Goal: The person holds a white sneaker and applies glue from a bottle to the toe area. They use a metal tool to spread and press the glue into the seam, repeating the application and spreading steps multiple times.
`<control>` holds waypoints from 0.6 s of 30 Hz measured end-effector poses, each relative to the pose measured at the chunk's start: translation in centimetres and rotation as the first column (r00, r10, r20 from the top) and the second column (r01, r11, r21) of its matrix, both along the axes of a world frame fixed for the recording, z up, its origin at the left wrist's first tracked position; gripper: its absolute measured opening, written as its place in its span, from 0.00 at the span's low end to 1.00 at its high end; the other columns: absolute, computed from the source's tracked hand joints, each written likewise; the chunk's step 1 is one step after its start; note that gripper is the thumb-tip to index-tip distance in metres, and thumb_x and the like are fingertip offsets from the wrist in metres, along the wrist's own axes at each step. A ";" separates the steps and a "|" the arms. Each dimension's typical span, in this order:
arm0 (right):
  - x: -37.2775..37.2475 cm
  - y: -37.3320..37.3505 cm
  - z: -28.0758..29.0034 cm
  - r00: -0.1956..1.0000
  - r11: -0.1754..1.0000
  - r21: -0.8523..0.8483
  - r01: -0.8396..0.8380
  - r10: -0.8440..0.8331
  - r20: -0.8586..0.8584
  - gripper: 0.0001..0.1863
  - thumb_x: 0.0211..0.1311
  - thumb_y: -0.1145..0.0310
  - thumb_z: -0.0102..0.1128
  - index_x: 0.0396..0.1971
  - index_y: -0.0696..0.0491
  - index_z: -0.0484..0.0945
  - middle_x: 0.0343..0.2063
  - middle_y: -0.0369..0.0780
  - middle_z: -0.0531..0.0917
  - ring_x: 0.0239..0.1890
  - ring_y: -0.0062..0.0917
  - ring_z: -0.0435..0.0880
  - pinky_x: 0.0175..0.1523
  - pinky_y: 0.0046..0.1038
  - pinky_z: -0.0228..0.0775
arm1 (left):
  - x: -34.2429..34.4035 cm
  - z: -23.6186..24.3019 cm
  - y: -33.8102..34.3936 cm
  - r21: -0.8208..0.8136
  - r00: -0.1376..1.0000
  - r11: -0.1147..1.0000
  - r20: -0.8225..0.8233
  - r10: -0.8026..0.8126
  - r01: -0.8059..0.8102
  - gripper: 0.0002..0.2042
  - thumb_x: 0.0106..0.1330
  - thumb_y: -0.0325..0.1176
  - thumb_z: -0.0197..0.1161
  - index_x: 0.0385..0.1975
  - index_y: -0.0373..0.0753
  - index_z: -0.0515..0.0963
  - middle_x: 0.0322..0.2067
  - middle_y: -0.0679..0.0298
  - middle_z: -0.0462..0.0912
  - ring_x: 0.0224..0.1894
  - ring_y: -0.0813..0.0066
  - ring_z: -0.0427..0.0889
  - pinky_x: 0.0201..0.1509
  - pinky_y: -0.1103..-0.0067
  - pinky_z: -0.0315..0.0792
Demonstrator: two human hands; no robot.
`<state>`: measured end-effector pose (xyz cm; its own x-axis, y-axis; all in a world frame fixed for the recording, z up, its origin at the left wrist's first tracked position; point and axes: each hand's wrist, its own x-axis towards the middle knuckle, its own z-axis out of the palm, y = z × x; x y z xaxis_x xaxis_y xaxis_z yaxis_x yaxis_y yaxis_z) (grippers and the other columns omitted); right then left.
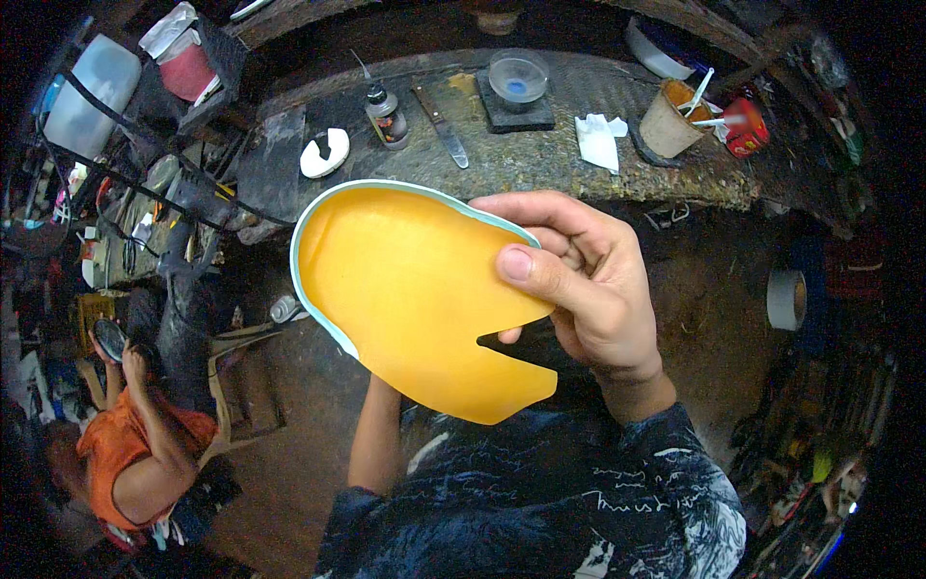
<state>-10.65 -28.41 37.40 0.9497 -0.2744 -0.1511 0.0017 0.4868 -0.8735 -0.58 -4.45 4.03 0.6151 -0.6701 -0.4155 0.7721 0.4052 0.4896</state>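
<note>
A yellow, curved sheet-like piece (405, 280) is held up in front of me, rounded at its far left end. A pale blue and white strip (301, 275) runs along its rounded edge, and a V-shaped notch cuts into its near right side. My right hand (603, 280) pinches the right edge, thumb on the yellow face and fingers behind. My left forearm (376, 439) rises behind the piece, which hides that hand. A fingertip (509, 335) shows in the notch; whose hand it belongs to I cannot tell.
On the worn bench (569, 183) are a notched white piece (324, 153), a bottle with a thin spout (386, 118), a knife (441, 128), a clear bowl (519, 77), white paper (600, 143) and a tan pot (672, 121). Another person in orange (145, 454) sits at left.
</note>
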 end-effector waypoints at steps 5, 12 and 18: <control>-0.2 0.1 0.2 1.000 0.998 0.066 0.003 -0.003 0.008 0.21 0.73 0.74 0.62 0.60 0.69 0.73 0.41 0.51 0.89 0.31 0.25 0.91 0.32 0.23 0.85 | -0.3 -0.2 0.0 0.018 1.000 1.000 0.006 0.003 -0.003 0.43 0.79 0.70 0.43 0.78 0.38 0.61 0.73 0.50 0.72 0.72 0.52 0.74 0.76 0.57 0.70; -0.1 -0.5 -1.2 1.000 0.990 0.137 -0.017 0.015 0.018 0.21 0.78 0.63 0.62 0.60 0.63 0.76 0.43 0.46 0.90 0.40 0.25 0.91 0.36 0.28 0.89 | -0.1 -0.6 -0.2 0.026 1.000 1.000 0.012 0.002 -0.003 0.42 0.79 0.69 0.43 0.78 0.38 0.61 0.72 0.51 0.72 0.72 0.52 0.74 0.75 0.57 0.70; -0.1 -0.9 -2.3 0.997 0.986 0.159 0.047 -0.056 0.059 0.18 0.78 0.63 0.62 0.54 0.63 0.81 0.42 0.46 0.90 0.41 0.26 0.91 0.48 0.28 0.85 | -0.3 -1.1 -0.3 0.043 1.000 0.999 0.015 -0.007 0.006 0.42 0.80 0.69 0.43 0.78 0.38 0.62 0.72 0.51 0.72 0.72 0.53 0.74 0.75 0.58 0.71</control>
